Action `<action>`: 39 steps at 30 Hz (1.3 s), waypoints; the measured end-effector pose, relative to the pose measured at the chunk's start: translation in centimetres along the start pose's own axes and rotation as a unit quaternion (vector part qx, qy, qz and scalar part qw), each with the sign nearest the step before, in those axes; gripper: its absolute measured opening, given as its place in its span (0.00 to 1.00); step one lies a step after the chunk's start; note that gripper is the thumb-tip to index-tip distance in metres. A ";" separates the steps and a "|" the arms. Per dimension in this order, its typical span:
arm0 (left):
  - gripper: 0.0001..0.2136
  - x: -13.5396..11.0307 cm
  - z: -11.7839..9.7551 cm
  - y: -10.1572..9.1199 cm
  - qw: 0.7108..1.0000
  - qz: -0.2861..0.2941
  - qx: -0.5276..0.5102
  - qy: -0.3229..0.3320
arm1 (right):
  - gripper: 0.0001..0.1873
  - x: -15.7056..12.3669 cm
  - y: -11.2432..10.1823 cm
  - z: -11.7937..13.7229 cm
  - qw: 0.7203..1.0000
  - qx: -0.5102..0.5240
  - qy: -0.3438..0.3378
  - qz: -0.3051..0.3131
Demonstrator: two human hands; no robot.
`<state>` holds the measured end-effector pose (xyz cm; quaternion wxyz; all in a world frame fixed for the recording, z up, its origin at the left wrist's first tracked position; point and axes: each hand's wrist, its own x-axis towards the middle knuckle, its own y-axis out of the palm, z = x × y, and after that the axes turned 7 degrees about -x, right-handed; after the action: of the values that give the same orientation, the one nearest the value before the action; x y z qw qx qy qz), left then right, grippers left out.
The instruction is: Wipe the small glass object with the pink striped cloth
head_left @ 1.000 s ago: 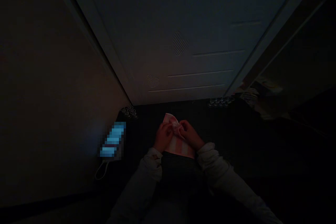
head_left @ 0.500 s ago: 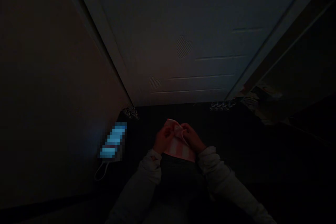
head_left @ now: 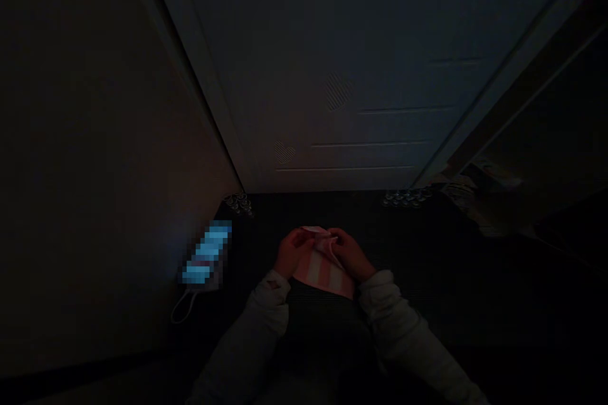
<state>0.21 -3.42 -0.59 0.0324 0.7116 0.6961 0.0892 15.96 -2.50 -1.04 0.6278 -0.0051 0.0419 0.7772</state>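
Observation:
The scene is very dark. A small pink-and-white striped cloth (head_left: 323,272) lies on a dark surface close in front of me. My left hand (head_left: 291,252) pinches its far left edge, fingers closed on the fabric. From the other side, my right hand (head_left: 349,253) grips the same folded top edge. Both hands meet at the cloth's far end. Pale long sleeves cover both my arms.
A glowing blue screen (head_left: 206,253) lies to the left with a white looped cord (head_left: 183,308) beside it. A pale panelled door (head_left: 332,88) with heart shapes rises behind. Small shiny clusters (head_left: 237,202) sit at its foot. Clutter (head_left: 479,186) lies at the right.
The raised far corner of the cloth has been folded down toward me and now lies flatter under both hands. The view has shifted slightly downward.

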 end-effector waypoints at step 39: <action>0.08 0.0 0.1 -0.4 0.997 -0.002 -0.077 -0.030 | 0.04 0.5 -0.4 -0.2 0.999 0.042 0.007 -0.006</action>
<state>-0.12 -3.36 -0.79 0.1077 0.7080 0.6873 0.1212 16.26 -1.97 -1.28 0.6318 0.0154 0.0791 0.7710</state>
